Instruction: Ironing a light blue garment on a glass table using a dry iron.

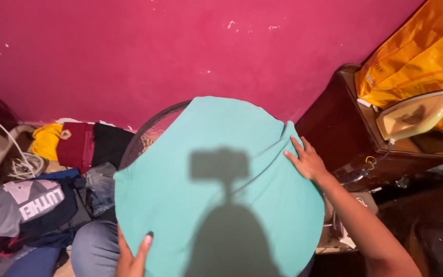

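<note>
A turquoise cloth (206,169) lies spread over a round table top (149,134), covering most of it. My left hand (132,259) grips the cloth's near left edge, thumb on top. My right hand (306,160) presses flat on the cloth's right edge, fingers spread. A shadow of a head and camera falls across the cloth.
An iron (416,114) stands on a dark wooden cabinet (344,113) at the right, beside an orange plastic bag (416,56). A pile of clothes (52,190) lies on the floor at the left. A magenta wall (180,46) is straight ahead.
</note>
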